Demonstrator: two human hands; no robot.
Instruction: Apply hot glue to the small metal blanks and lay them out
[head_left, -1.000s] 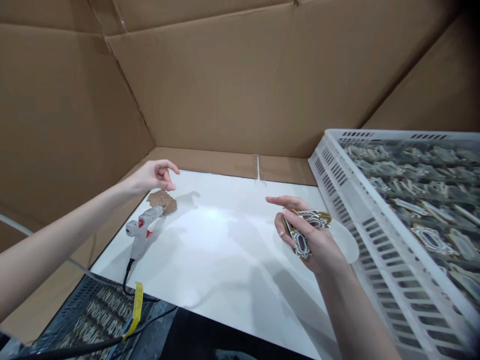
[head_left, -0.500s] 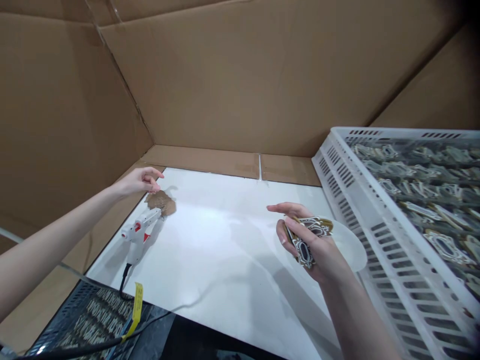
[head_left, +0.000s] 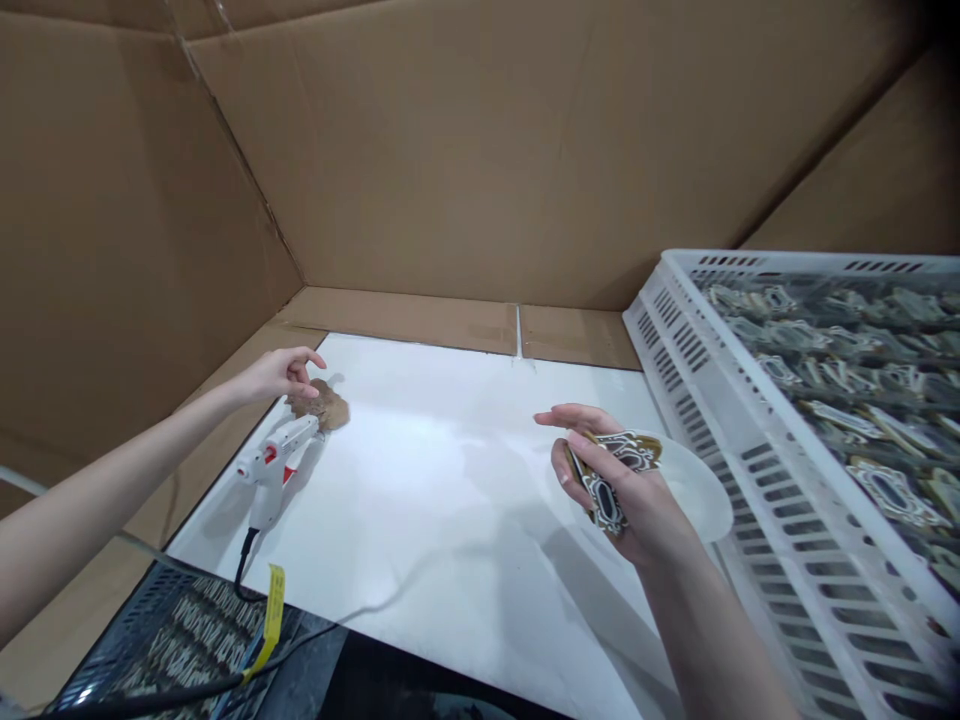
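Note:
My right hand (head_left: 615, 480) grips a small stack of ornate gold-and-white frame pieces (head_left: 611, 470), index finger stretched out, above a white round plate (head_left: 701, 490). My left hand (head_left: 281, 373) hovers with loosely curled fingers, holding nothing, just over a scrap of brown cardboard (head_left: 322, 405). A white glue gun (head_left: 274, 465) with a red trigger lies beside that scrap on the white board (head_left: 435, 510), its nozzle on the cardboard.
A white slatted crate (head_left: 757, 440) full of similar ornate pieces stands at the right. Cardboard walls (head_left: 480, 150) enclose the back and left. A dark crate (head_left: 172, 640) with more pieces sits at the lower left, crossed by the gun's black cord with a yellow tag (head_left: 274, 610).
My left hand has dropped lower and nearer the brown scrap and the glue gun. My right hand with the stack has hardly moved.

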